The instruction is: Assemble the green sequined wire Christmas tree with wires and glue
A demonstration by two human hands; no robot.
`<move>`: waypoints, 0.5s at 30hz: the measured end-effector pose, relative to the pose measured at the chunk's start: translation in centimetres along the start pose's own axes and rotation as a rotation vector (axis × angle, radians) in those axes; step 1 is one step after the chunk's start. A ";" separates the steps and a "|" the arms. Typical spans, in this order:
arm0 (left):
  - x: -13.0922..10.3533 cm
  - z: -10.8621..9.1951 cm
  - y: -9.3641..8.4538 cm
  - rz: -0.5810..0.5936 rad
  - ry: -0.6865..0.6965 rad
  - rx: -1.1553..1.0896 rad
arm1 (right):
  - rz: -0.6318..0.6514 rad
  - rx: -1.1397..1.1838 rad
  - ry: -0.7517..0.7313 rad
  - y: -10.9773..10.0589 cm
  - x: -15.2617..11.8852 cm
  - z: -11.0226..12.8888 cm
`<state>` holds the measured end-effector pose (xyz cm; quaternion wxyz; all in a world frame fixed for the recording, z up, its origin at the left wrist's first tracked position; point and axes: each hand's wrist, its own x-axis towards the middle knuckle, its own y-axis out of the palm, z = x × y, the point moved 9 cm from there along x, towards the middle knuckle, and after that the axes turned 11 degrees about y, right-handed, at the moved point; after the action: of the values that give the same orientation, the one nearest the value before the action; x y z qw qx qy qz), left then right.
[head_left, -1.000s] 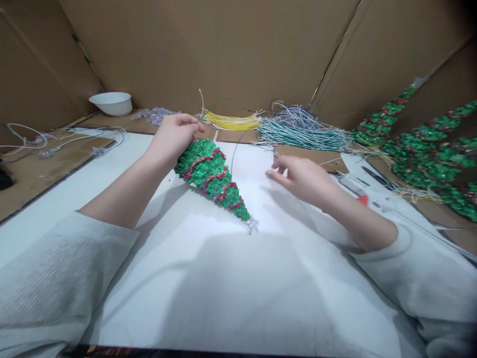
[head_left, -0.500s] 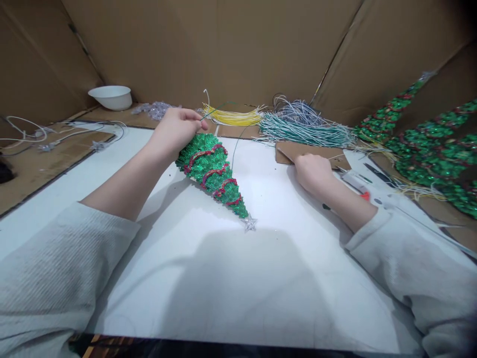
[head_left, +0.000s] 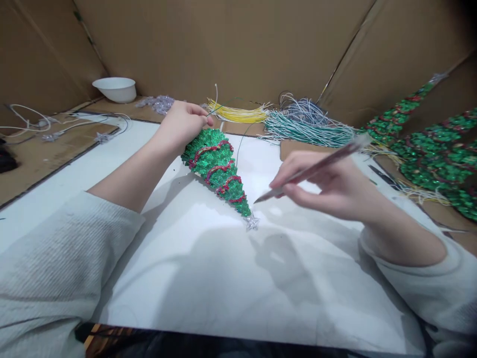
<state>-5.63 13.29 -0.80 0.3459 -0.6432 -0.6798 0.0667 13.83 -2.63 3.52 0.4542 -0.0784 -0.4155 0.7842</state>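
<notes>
A small green Christmas tree (head_left: 216,159) with red garland lies tilted over the white work surface. Its clear star (head_left: 252,222) points down toward me. At the tree's wide end, my left hand (head_left: 186,122) is closed in a pinch. A thin green wire (head_left: 218,110) comes out by those fingertips, and the grip itself is partly hidden. My right hand (head_left: 324,186) grips slim pointed tweezers (head_left: 313,171), blurred at the back end. Their tip is just right of the tree's narrow end, above the star, apparently apart from it.
Bundles of yellow wires (head_left: 238,111) and green and white wires (head_left: 309,128) lie at the back. A white bowl (head_left: 117,90) and clear stars (head_left: 158,103) are at back left. More decorated trees (head_left: 428,149) stand right. Cardboard walls (head_left: 223,44) enclose the surface.
My right hand has lifted the tweezers from the cardboard piece and brought them left and nearer, toward the star. My left hand stays at the tree's base.
</notes>
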 end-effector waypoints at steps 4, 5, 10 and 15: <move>-0.1 -0.2 -0.1 -0.015 -0.010 0.008 | 0.045 0.035 -0.111 2.9 -0.8 0.0; -0.1 -0.3 -0.1 -0.011 -0.016 0.010 | 0.037 0.036 -0.133 3.3 -0.9 -0.3; -0.4 -0.5 0.4 0.001 -0.063 -0.079 | 0.063 0.020 -0.173 4.7 -1.1 -2.0; -0.6 1.5 1.1 0.006 -0.294 -0.292 | 0.077 0.023 -0.126 5.1 -1.3 -3.0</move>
<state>-5.57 13.44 -2.76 0.1456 -0.6718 -0.7237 0.0614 12.79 -3.12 -2.39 0.3975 -0.0396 -0.4308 0.8092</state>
